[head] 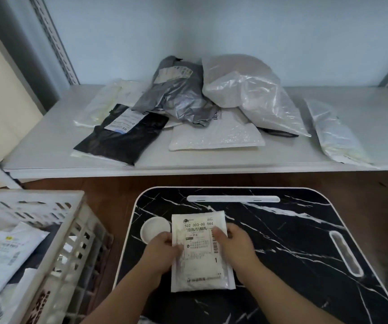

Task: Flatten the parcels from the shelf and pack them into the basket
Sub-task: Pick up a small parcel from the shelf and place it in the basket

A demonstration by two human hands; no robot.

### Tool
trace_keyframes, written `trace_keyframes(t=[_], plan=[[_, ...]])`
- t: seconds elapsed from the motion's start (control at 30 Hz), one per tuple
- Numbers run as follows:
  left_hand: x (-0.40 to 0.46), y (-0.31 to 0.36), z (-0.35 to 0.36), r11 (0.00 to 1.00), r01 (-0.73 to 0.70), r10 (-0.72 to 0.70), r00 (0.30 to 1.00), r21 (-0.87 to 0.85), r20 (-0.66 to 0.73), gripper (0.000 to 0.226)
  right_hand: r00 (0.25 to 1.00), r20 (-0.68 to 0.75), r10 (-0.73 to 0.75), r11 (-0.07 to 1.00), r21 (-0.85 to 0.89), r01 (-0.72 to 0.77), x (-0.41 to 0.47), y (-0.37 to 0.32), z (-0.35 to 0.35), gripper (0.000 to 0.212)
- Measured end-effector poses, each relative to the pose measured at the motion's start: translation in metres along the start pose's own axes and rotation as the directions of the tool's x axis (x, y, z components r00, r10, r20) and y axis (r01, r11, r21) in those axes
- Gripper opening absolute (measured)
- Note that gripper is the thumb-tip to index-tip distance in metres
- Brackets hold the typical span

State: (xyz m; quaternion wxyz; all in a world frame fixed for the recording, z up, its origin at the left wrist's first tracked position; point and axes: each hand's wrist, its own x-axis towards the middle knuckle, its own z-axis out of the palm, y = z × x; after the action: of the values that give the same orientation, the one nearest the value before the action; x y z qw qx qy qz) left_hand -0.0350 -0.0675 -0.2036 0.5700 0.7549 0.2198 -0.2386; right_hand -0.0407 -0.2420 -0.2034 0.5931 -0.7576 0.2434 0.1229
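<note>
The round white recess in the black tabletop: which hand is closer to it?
Left. The left hand lies beside the round white recess, overlapping its lower right edge; the right hand presses the white parcel farther right.

White labelled parcel (201,251) flat on black marble desk (293,242), near its left edge. Left hand (163,247) and right hand (234,244) pressing on parcel's two sides. White round dish (153,229) just beside, left. Heap of parcels (200,106) on shelf (48,148) behind. Slatted basket (76,230) at left, parcels inside.
</note>
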Motion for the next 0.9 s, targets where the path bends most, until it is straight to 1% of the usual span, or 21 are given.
trace_keyframes(t=[0.03,0.07,0.1,0.13,0.17,0.2,0.23,0.27,0.33,0.4,0.47,0.57,0.7,0.9], plan=[[-0.003,-0.002,0.003,0.993,-0.053,0.059,0.996,0.104,-0.064,0.016,0.999,-0.02,-0.044,0.996,-0.074,0.043,0.0,0.004,0.001,0.016],[-0.006,-0.004,0.005,0.965,-0.109,0.142,0.982,0.239,-0.122,0.021,0.994,-0.029,-0.108,0.979,-0.175,0.101,0.0,0.007,0.002,0.018],[-0.007,-0.006,0.007,0.906,-0.154,0.236,0.957,0.394,-0.167,0.03,0.984,-0.033,-0.173,0.94,-0.305,0.155,0.002,0.013,0.004,0.028],[-0.007,-0.009,0.007,0.823,-0.186,0.334,0.923,0.537,-0.192,0.039,0.966,-0.04,-0.254,0.863,-0.46,0.208,0.004,0.019,0.004,0.041],[-0.005,-0.014,0.008,0.732,-0.2,0.417,0.888,0.652,-0.196,0.045,0.94,-0.041,-0.339,0.753,-0.61,0.245,0.007,0.024,0.007,0.052],[-0.001,-0.02,0.008,0.637,-0.206,0.481,0.859,0.742,-0.175,0.049,0.91,-0.032,-0.413,0.656,-0.703,0.273,0.01,0.029,0.009,0.056],[0.003,-0.026,0.01,0.535,-0.223,0.542,0.83,0.815,-0.128,0.05,0.878,-0.01,-0.479,0.589,-0.745,0.313,0.011,0.032,0.013,0.055],[0.007,-0.032,0.011,0.465,-0.25,0.578,0.813,0.849,-0.077,0.049,0.847,0.032,-0.531,0.537,-0.761,0.365,0.011,0.036,0.017,0.054],[0.015,-0.046,0.016,0.416,-0.298,0.565,0.825,0.859,0.013,0.053,0.819,0.145,-0.554,0.444,-0.781,0.439,0.013,0.044,0.025,0.053],[0.019,-0.058,0.022,0.377,-0.326,0.559,0.826,0.867,0.068,0.062,0.799,0.262,-0.542,0.294,-0.831,0.472,0.016,0.058,0.029,0.055],[0.023,-0.064,0.026,0.353,-0.342,0.591,0.803,0.871,0.076,0.064,0.789,0.313,-0.529,0.209,-0.853,0.479,0.02,0.068,0.029,0.063],[0.031,-0.073,0.03,0.304,-0.366,0.667,0.741,0.88,0.077,0.063,0.745,0.343,-0.573,0.125,-0.861,0.493,0.024,0.071,0.029,0.075],[0.035,-0.076,0.031,0.308,-0.363,0.677,0.733,0.879,0.065,0.064,0.753,0.361,-0.551,0.113,-0.861,0.495,0.025,0.072,0.029,0.078],[0.035,-0.074,0.03,0.288,-0.358,0.636,0.765,0.888,0.102,0.056,0.765,0.362,-0.532,0.14,-0.854,0.501,0.028,0.071,0.028,0.07]])
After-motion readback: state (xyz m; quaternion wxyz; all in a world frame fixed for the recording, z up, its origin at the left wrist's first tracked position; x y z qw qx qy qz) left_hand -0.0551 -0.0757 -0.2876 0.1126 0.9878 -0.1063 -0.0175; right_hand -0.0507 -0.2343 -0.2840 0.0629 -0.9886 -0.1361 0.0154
